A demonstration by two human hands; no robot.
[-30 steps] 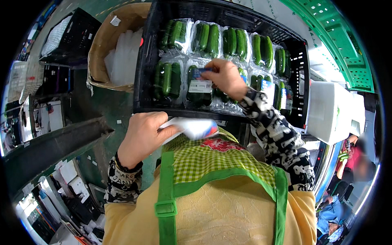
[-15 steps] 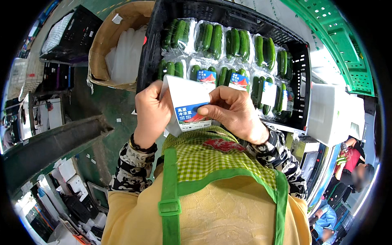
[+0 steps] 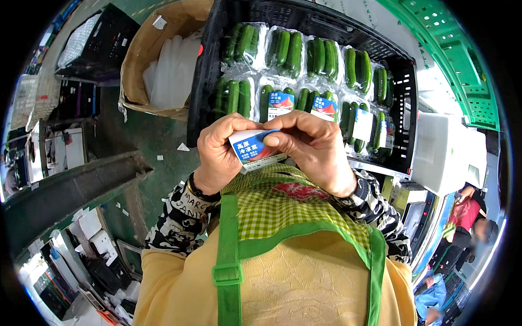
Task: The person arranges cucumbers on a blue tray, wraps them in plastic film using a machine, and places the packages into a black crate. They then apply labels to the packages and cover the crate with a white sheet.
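Observation:
Both my hands hold a blue, white and red printed label (image 3: pixel 250 148) low in front of the black crate, over my green checked apron (image 3: pixel 288 209). My left hand (image 3: pixel 218 152) grips its left and top edge with bent fingers; my right hand (image 3: pixel 314 153) pinches its upper right, thumb on the printed face. The black crate (image 3: pixel 203 70) holds rows of clear bags of cucumbers (image 3: pixel 323 57); several bags in the nearer row carry labels (image 3: pixel 280 101).
A cardboard box (image 3: pixel 131 65) of translucent material and black crates (image 3: pixel 92 43) lie left, white foam boxes (image 3: pixel 437 152) and a green crate (image 3: pixel 451 49) right. A dark beam (image 3: pixel 81 179) crosses at lower left. Co-workers (image 3: pixel 465 212) are at the far right.
My right hand has come back from a labelled bag in the crate to the label in my left hand. My hands have drawn closer together and the held label now looks more folded.

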